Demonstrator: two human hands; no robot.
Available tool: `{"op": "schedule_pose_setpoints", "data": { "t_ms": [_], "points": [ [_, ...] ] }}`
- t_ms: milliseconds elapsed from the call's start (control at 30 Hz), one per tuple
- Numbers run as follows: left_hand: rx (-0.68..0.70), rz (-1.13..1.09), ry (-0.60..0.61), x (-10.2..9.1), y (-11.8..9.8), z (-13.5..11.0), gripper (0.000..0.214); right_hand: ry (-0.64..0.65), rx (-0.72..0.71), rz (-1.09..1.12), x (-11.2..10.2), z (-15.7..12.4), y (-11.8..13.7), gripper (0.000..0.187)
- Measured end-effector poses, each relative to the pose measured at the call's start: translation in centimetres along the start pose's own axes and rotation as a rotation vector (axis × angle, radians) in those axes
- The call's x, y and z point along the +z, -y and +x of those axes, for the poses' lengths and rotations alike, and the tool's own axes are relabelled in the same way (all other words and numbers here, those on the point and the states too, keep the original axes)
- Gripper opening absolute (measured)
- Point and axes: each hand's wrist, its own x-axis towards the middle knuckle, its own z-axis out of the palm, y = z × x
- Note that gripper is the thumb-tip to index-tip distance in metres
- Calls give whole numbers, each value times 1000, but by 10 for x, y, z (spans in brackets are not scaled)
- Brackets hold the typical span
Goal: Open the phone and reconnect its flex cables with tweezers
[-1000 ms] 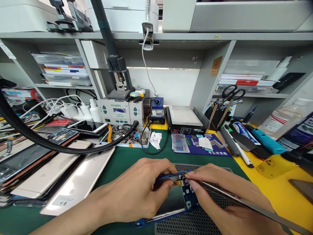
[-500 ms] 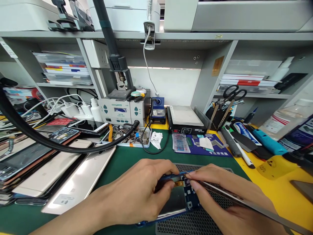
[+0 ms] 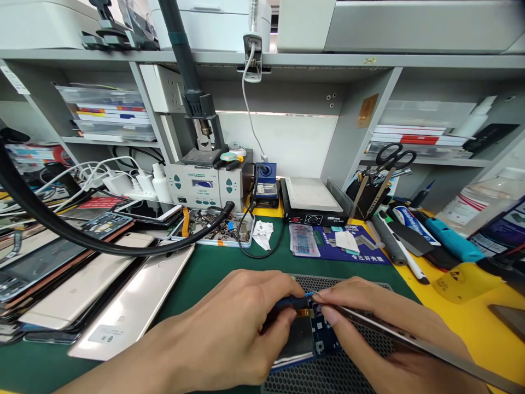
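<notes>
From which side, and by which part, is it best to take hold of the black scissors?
Probably by the handle loops, from above: the scissors stand in the tool holder with the loops raised above it, the blade tips out of sight.

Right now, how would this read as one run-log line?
left hand: grips opened phone; right hand: holds slim metal tool, tip near phone's far edge; under phone: honeycomb mat

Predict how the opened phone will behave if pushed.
The opened phone is a flat slab, so it would probably slide rather than roll. Its uncovered circuit board looks fragile under stray pressure, and the thin orange ribbon likely bends easily.
</notes>
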Motion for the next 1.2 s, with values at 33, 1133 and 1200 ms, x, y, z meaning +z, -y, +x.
{"op": "schedule_pose_setpoints", "data": {
  "t_ms": [33,1133,1200],
  "points": [
    [6,-10,10,-1,0,0,26,-1,-12,9,0,0,0,12],
    [-37,27,-25,4,0,0,31,-27,-17,-31,-3,2,4,11],
    [-35,27,-19,3,0,0,30,-26,-29,-33,-2,2,4,12]
  ]
}}
